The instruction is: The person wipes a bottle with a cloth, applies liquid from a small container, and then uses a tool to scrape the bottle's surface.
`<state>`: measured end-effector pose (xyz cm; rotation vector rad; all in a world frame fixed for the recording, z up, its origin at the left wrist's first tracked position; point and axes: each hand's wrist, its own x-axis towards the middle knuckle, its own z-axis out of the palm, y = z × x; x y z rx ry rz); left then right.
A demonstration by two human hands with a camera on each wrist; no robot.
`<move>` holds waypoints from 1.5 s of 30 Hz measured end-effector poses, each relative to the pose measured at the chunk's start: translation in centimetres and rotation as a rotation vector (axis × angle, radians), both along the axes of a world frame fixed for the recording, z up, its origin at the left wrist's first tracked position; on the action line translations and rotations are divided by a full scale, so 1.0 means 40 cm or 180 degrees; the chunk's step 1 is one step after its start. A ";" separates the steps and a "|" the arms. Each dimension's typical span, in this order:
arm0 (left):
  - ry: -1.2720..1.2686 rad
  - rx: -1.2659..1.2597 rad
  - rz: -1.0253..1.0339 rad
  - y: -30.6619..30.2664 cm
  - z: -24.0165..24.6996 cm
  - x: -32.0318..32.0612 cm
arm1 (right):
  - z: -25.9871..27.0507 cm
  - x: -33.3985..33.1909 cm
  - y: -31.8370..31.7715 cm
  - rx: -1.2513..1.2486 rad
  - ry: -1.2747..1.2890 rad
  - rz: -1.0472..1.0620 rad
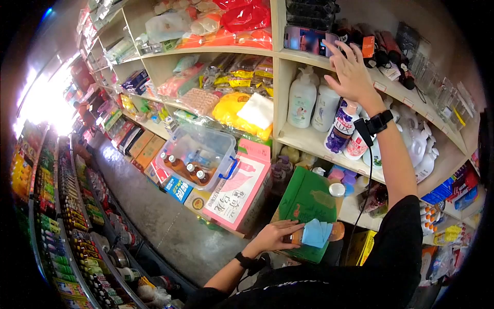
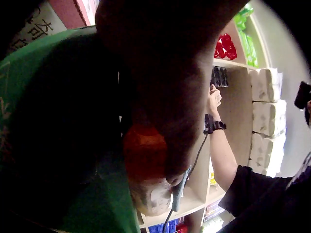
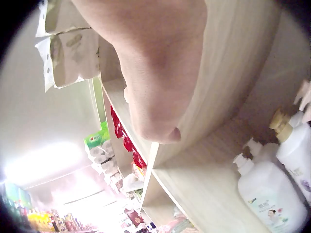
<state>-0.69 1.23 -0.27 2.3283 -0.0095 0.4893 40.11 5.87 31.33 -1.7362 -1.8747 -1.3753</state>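
Note:
In the head view my left hand (image 1: pixel 275 237) grips one end of an orange-brown bottle (image 1: pixel 337 232) lying over a green box (image 1: pixel 303 198), with a light blue cloth (image 1: pixel 316 233) around its middle. The left wrist view shows that hand (image 2: pixel 165 77) dark, above the bottle (image 2: pixel 151 196), the cloth (image 2: pixel 179 194) at its side. My right hand (image 1: pixel 352 74) is raised to a phone (image 1: pixel 306 41) on the upper shelf, fingers spread, a fingertip at its right end. In the right wrist view the hand (image 3: pixel 160 87) hides its own fingertips and the phone.
Pump bottles (image 1: pixel 302 103) fill the shelf below the phone. A black cable (image 1: pixel 363 201) hangs from the right wrist. Left of the green box are a pink carton (image 1: pixel 239 188) and a clear tub (image 1: pixel 221 149) with brown bottles. Stocked racks (image 1: pixel 77 221) line the aisle's left side.

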 end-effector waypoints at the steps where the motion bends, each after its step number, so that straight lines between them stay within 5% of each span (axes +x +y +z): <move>1: 0.0006 -0.0014 0.0000 0.000 -0.002 0.000 | 0.000 -0.002 -0.002 -0.0003 -0.0006 -0.0004; 45: -0.0107 -0.0126 -0.0154 0.004 0.012 -0.001 | 0.004 -0.037 0.047 0.0393 -0.0116 0.0238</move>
